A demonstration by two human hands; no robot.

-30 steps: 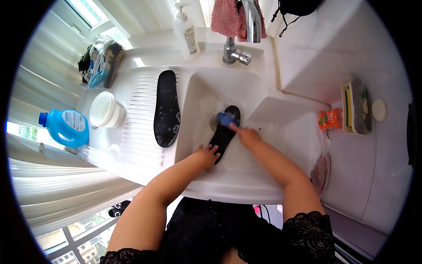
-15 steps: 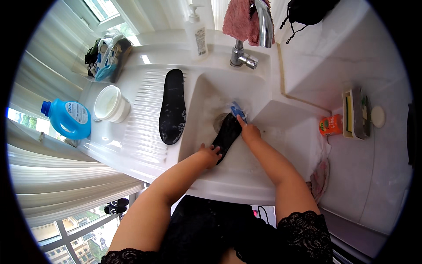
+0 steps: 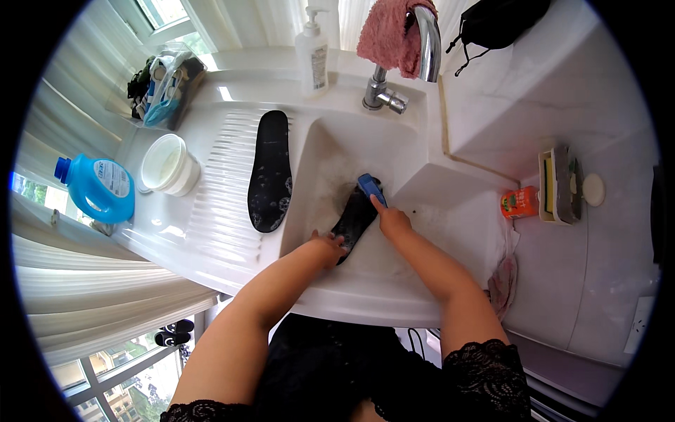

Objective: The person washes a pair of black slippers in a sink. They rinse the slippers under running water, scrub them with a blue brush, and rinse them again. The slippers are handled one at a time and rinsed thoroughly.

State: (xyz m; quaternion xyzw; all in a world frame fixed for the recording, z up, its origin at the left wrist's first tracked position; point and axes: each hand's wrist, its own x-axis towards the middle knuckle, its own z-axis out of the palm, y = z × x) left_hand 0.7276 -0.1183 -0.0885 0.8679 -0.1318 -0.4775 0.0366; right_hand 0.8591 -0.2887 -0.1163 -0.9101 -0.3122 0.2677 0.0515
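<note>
Lying in the white sink (image 3: 394, 151), a black insole (image 3: 354, 219) under a blue brush (image 3: 370, 189).

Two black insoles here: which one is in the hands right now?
The insole in the basin: the left hand holds its near end and the right hand works a blue brush on it. The other insole lies untouched on the ribbed drainboard.

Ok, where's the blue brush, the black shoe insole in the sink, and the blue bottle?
blue brush (image 3: 370, 188), head view, on its back.
black insole in the sink (image 3: 354, 219), head view, its middle.
blue bottle (image 3: 102, 188), head view, its body.
</note>
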